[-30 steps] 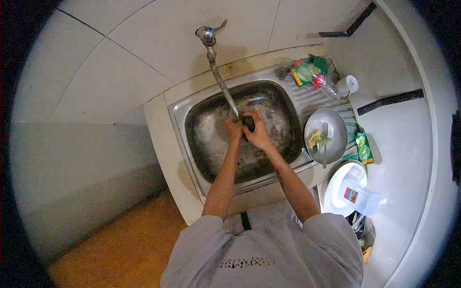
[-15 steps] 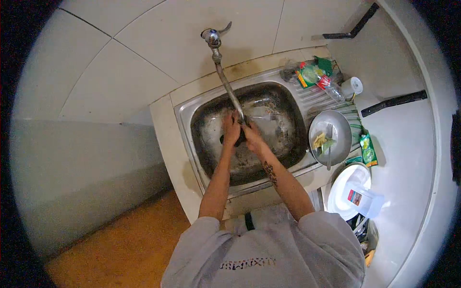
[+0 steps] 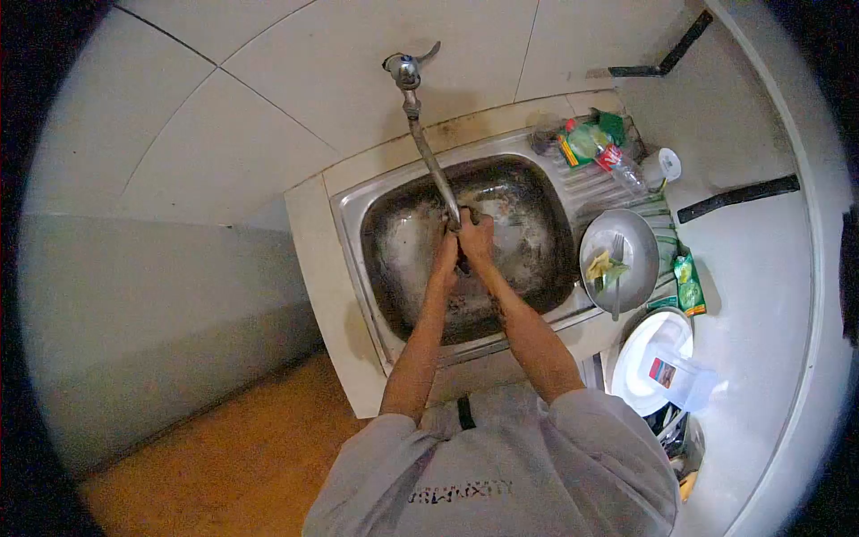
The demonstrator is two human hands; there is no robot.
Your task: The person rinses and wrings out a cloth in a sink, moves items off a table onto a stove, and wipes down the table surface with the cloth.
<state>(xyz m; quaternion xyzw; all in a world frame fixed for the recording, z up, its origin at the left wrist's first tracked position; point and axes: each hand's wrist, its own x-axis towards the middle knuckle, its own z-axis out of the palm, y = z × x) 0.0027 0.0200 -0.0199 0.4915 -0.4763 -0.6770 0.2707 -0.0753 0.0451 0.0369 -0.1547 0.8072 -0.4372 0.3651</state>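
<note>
In the head view both of my hands are close together inside the steel sink (image 3: 528, 286), under the mouth of the tap spout (image 3: 433, 170). My left hand (image 3: 446, 251) is closed, its fingers largely hidden behind the spout and my other hand. My right hand (image 3: 477, 238) is beside it, curled with the knuckles up. Something dark shows at the fingertips and between the hands, too small and shadowed to name. The basin walls are stained dark.
On the drainboard at right are a grey bowl (image 3: 640, 282) with a fork (image 3: 617, 252) and food scraps, a plastic bottle (image 3: 619, 168), a white cup (image 3: 664, 165) and a green packet (image 3: 687, 286). A white plate (image 3: 631, 371) and a clear container (image 3: 682, 379) lie nearer me.
My hands have drawn closer together beneath the spout. My right hand has turned so its back faces up and has moved slightly away from me. The view has shifted a little.
</note>
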